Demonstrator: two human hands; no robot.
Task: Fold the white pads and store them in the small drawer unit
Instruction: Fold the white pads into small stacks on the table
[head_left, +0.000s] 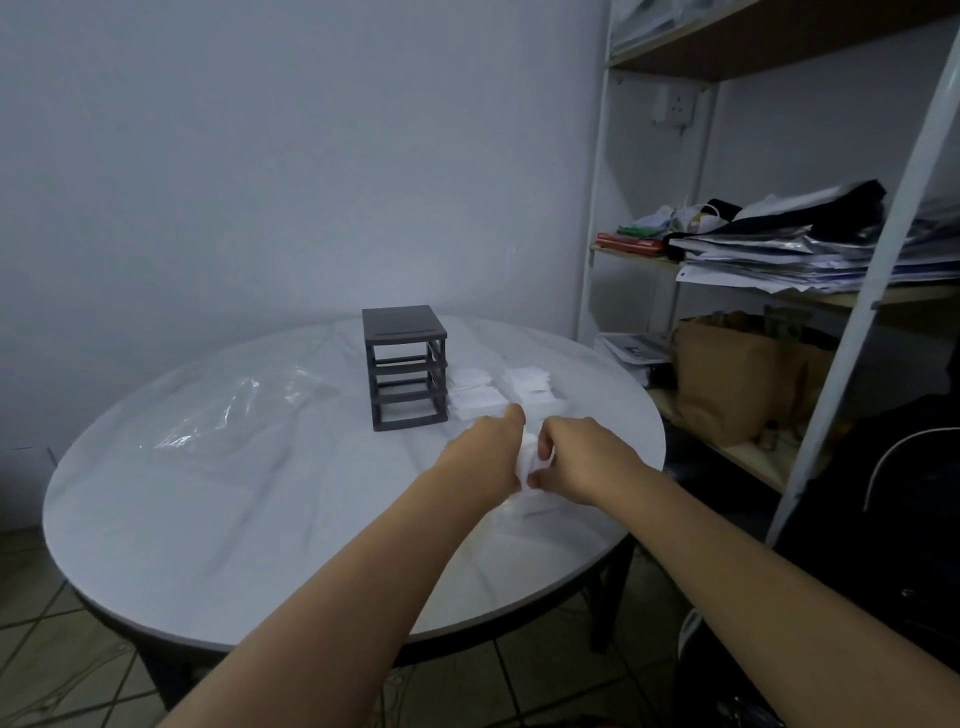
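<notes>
A small dark grey drawer unit (406, 366) stands upright near the far middle of the round white table (249, 509); its slots look like bare frame openings. To its right lie loose stacks of white pads (478, 395) and more white pads (530, 383). My left hand (485, 457) and my right hand (582, 460) meet just in front of those stacks, both pinching one crumpled white pad (530, 462) between them. Below the hands lies another white pad (524, 506), partly hidden by my right hand.
A clear plastic bag (234, 410) lies on the left half of the table. A white metal shelf rack (852, 332) stands close on the right, loaded with papers, a brown paper bag (727, 384) and dark items. The floor below is tiled.
</notes>
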